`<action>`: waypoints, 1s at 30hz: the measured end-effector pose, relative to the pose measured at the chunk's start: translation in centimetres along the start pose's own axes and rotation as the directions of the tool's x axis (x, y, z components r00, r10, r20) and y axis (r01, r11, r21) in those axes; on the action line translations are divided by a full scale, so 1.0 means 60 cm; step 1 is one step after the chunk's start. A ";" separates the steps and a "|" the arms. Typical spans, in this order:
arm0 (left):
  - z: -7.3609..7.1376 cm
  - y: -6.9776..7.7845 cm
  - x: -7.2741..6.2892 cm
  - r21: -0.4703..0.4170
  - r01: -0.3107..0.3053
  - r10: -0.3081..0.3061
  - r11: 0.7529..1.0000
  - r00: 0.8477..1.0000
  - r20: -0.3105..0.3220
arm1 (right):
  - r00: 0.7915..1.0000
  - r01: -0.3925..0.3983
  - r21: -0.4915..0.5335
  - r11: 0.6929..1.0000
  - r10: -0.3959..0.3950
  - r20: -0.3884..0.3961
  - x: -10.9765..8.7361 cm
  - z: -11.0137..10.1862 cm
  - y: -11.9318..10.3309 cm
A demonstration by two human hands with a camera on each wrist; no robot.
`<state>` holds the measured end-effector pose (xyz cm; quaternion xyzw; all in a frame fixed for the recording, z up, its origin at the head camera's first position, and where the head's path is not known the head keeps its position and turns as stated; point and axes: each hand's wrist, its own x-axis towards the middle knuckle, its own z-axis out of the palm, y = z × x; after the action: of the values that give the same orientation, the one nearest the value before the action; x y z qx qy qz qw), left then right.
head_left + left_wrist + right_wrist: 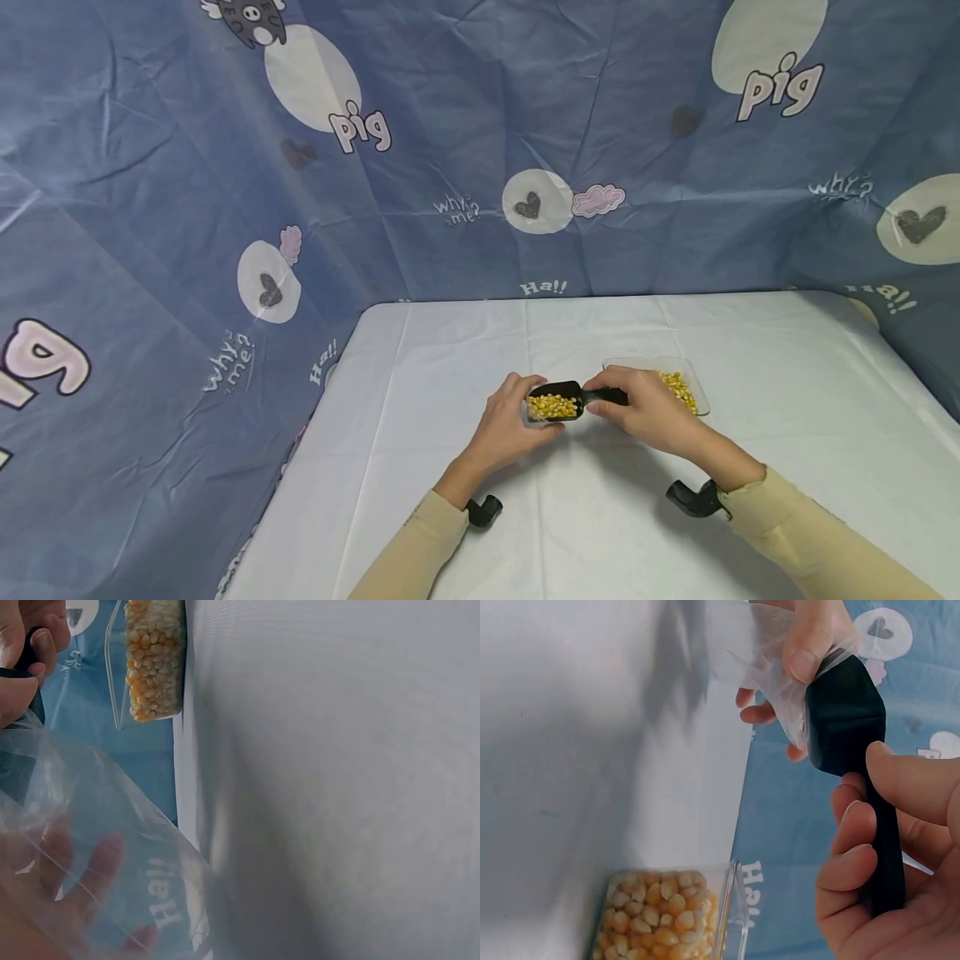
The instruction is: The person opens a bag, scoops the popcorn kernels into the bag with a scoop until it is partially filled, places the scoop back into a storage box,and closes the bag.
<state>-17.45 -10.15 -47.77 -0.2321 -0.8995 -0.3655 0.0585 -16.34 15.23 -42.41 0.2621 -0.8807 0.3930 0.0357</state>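
Note:
A black scoop (570, 389) full of yellow corn kernels (551, 407) is raised above the table. My right hand (651, 410) grips its handle, fingers curled round it in the right wrist view. My left hand (501, 427) holds a clear plastic bag (112, 787) by its mouth, thumb and fingers spread round the opening. The front of the scoop is inside the bag's mouth, and the left thumb lies against the bag beside the scoop in the right wrist view. The bag hangs below the hand, its lower part seen in the left wrist view.
A clear plastic box (703, 396) of corn kernels (660, 919) stands on the white-covered table (442, 358), just beyond my right hand. Blue printed cloth (450, 125) hangs behind the table and along its left side. Black wrist mounts (485, 511) sit under both forearms.

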 end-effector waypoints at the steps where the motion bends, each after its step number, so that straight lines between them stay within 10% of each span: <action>1: 0.000 -0.001 0.000 -0.011 0.005 -0.005 1.000 1.000 0.001 | 1.000 -0.001 0.011 1.000 0.001 0.001 0.000 0.001 0.000; 11: 0.001 -0.008 0.000 -0.150 0.045 -0.042 0.988 0.999 0.017 | 1.000 -0.014 0.089 0.996 0.014 0.001 0.004 0.005 -0.004; 21: 0.000 -0.006 0.000 -0.368 0.094 -0.086 0.925 0.996 0.037 | 0.998 -0.058 0.180 0.982 0.057 0.008 0.004 0.011 -0.004; 30: -0.009 0.000 -0.001 -0.368 0.131 -0.109 0.920 0.991 0.079 | 1.000 -0.007 0.103 0.995 0.007 -0.007 0.005 0.005 -0.007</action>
<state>-17.45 -10.56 -47.38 -0.1940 -0.8276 -0.5256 -0.0349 -16.35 14.69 -42.26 0.2591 -0.8600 0.4390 0.0239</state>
